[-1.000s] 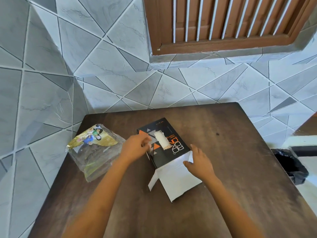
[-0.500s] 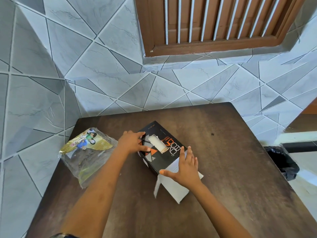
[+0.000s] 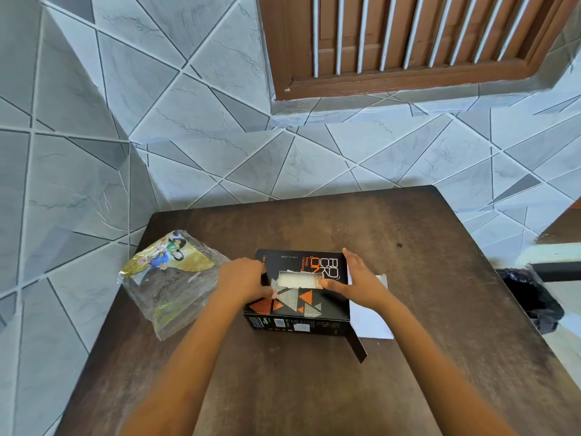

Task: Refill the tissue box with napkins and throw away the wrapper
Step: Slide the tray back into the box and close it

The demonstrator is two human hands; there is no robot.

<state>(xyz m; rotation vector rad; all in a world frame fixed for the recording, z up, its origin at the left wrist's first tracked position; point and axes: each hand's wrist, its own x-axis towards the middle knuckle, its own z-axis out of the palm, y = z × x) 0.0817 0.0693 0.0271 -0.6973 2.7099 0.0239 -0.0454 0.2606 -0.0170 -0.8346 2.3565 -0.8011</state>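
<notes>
A: Only the head view to go on. Where does the tissue box sit?

B: The tissue box [image 3: 298,294] lies flat at the centre of the frame on the brown table [image 3: 424,278], slot up, with white napkins [image 3: 297,280] showing through the slot. Its right end is open: a white flap [image 3: 371,319] lies on the table to the right and a dark flap [image 3: 356,346] sticks out at the lower right corner.

A: What could go wrong from here?

B: In my judgement, the open end is the risk. If the box gets tipped or dragged before the flaps are tucked, the napkins could slide out to the right. The wrapper [image 3: 171,281] is the other one: it sits crumpled at the left of the frame, near the table's left edge, and a careless sweep could knock it to the floor rather than into the black-lined bin [image 3: 531,297] at the far right.

A: And the hands?

B: The left hand [image 3: 243,283] rests on the box's left end, fingers loosely curled, thumb on the top by the slot; it presses rather than grips. The right hand [image 3: 358,283] lies open across the right end, fingers spread and flat, thumb pointing toward the slot. Neither hand encloses anything.
</notes>
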